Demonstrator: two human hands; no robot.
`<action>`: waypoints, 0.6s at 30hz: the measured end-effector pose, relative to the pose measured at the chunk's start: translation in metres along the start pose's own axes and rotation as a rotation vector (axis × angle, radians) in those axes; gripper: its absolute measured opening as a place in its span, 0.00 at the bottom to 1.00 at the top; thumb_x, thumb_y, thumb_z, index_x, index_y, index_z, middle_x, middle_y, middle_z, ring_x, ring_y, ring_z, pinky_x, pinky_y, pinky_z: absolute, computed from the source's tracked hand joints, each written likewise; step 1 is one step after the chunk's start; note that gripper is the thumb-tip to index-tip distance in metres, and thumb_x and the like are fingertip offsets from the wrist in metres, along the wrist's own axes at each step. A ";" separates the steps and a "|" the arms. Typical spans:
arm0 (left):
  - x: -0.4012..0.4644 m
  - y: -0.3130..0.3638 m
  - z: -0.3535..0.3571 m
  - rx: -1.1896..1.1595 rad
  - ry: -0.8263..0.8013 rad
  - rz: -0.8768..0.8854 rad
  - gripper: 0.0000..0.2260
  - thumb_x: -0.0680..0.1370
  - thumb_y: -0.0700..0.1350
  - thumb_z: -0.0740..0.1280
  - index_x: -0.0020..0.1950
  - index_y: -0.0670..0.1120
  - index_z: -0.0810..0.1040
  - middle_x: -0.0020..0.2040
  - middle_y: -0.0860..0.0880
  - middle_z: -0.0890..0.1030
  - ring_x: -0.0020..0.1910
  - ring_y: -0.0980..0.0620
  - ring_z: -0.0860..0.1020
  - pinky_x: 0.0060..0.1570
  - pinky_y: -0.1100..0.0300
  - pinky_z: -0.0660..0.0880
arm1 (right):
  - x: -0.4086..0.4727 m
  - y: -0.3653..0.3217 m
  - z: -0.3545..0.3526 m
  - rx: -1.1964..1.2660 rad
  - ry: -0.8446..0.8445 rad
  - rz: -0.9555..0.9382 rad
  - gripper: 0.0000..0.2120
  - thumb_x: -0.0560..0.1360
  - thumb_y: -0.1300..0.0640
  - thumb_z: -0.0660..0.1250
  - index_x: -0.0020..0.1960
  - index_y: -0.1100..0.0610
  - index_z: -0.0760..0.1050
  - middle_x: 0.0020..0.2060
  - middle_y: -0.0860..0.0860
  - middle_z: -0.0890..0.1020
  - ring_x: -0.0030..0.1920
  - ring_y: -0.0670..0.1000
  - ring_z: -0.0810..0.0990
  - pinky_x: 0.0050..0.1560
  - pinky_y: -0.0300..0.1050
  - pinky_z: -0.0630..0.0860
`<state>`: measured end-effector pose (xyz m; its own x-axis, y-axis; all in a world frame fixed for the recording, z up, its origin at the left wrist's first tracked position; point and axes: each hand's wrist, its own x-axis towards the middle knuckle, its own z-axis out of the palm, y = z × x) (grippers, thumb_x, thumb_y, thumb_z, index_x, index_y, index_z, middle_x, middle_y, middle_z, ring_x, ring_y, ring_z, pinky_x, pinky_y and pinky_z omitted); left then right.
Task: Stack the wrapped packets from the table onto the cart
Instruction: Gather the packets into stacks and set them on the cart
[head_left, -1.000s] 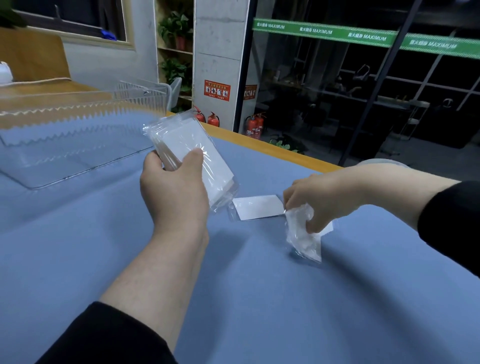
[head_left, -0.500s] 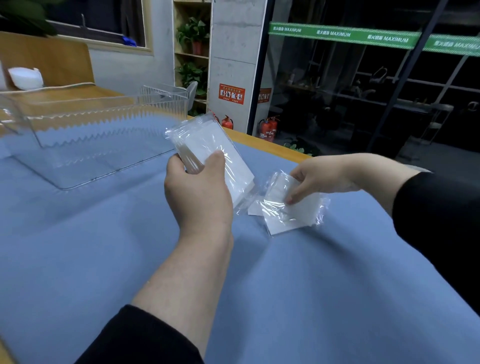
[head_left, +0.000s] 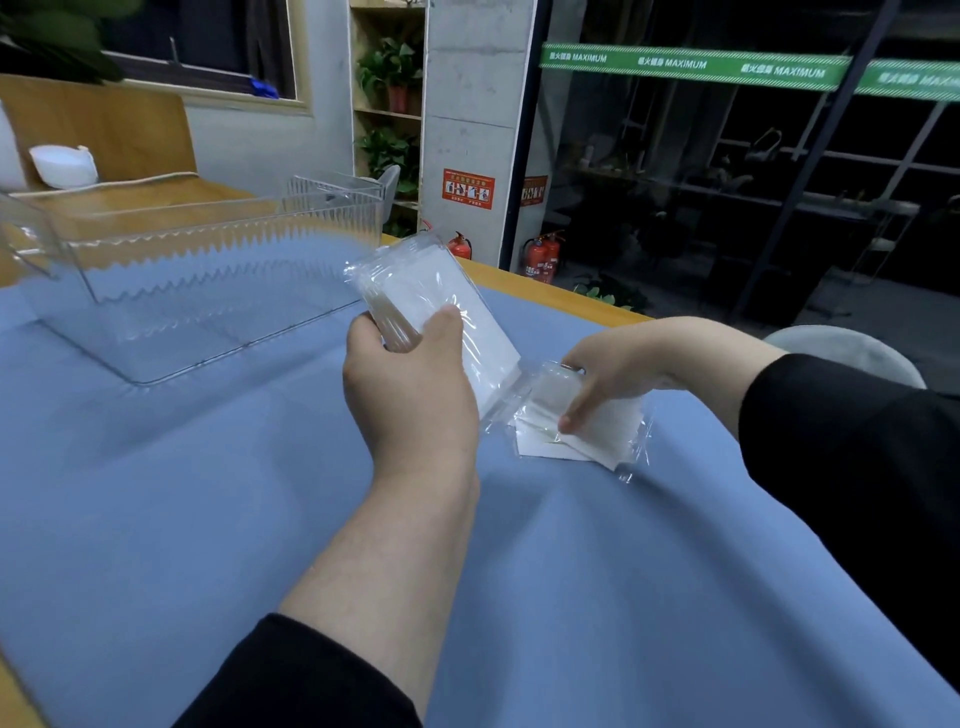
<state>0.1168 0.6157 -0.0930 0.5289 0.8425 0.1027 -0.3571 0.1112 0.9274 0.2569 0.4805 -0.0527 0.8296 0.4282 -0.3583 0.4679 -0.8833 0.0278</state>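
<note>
The left hand grips a stack of flat white packets in crinkly clear wrap, raised above the blue cloth. The right hand pinches another glossy wrapped packet lying on the cloth, beside a ridged clear plastic bin.

I am looking into an office or lab-like commercial interior. My counter has a blue cloth cover and a wooden edge. Behind it, a bare concrete pillar carries a red safety notice, red fire extinguishers stand on the floor, and a green banner reading MAXIMUM crosses dark glass partitions.
</note>
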 end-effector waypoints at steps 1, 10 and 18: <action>0.000 -0.001 0.000 0.000 0.001 0.000 0.07 0.74 0.48 0.74 0.45 0.49 0.78 0.39 0.53 0.82 0.36 0.50 0.78 0.38 0.55 0.77 | -0.006 0.004 0.003 0.070 0.032 -0.009 0.26 0.68 0.36 0.76 0.53 0.55 0.77 0.49 0.49 0.82 0.51 0.55 0.81 0.55 0.51 0.78; -0.049 -0.002 0.013 0.083 -0.336 -0.185 0.19 0.75 0.51 0.73 0.41 0.46 0.64 0.36 0.51 0.67 0.32 0.53 0.66 0.35 0.57 0.65 | -0.138 0.060 0.057 1.393 0.543 -0.206 0.18 0.72 0.49 0.76 0.58 0.58 0.82 0.53 0.57 0.86 0.56 0.62 0.84 0.64 0.66 0.76; -0.174 0.010 0.039 -0.125 -0.675 -0.617 0.26 0.75 0.74 0.60 0.58 0.56 0.82 0.53 0.49 0.87 0.53 0.48 0.85 0.59 0.46 0.79 | -0.227 0.062 0.093 1.429 0.527 -0.052 0.11 0.80 0.54 0.69 0.61 0.55 0.79 0.50 0.50 0.87 0.50 0.52 0.87 0.49 0.48 0.82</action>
<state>0.0513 0.4495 -0.0872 0.9760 0.1329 -0.1725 0.0777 0.5274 0.8461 0.0690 0.3105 -0.0568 0.9773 0.2077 0.0413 0.0779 -0.1712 -0.9821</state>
